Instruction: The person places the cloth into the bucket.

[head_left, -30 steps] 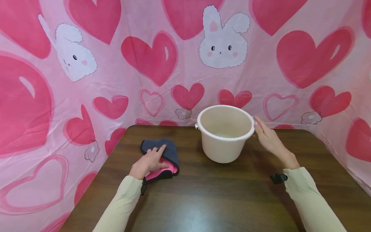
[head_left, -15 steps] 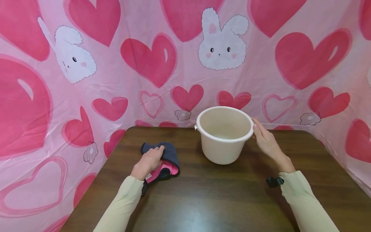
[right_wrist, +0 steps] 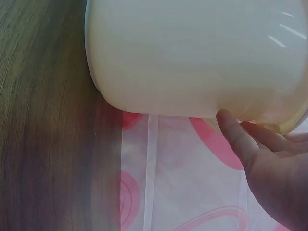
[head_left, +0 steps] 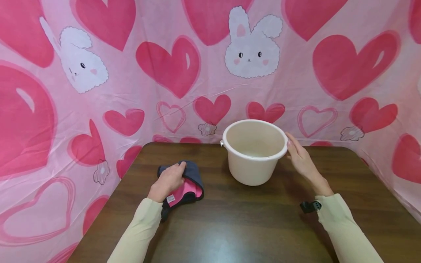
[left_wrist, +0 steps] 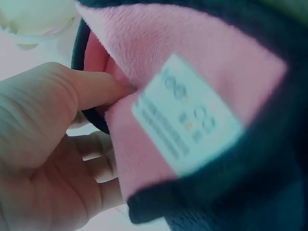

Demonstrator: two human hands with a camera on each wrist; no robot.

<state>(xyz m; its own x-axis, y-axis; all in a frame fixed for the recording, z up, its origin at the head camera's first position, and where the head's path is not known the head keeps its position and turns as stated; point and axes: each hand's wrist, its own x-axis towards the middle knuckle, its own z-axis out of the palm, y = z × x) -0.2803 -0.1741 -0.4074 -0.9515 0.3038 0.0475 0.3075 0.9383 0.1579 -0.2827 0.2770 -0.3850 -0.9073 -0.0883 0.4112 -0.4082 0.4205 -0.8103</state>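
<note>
A folded plush cloth (head_left: 194,171), dark grey on one face and pink on the other with black edging, lies on the left of the table. My left hand (head_left: 168,181) grips it from above. In the left wrist view, the left thumb (left_wrist: 96,89) presses into the pink fold beside a white label (left_wrist: 185,115), the other fingers behind the cloth. A cream-white bucket (head_left: 251,170) stands upright at the back, right of centre. My right hand (head_left: 304,160) touches its right side just under the rim, fingers extended; in the right wrist view, the thumb tip (right_wrist: 222,115) meets the wall.
The dark wooden table (head_left: 230,226) has rounded back corners. Behind and beside it hangs a pink curtain (head_left: 210,80) with hearts and rabbits. A small white handle knob (head_left: 222,143) sticks out from the bucket's left side.
My left fingers have gone from lying spread on the cloth to curling round it, and its near part has lifted, baring more pink and the label. Right hand and bucket have barely moved.
</note>
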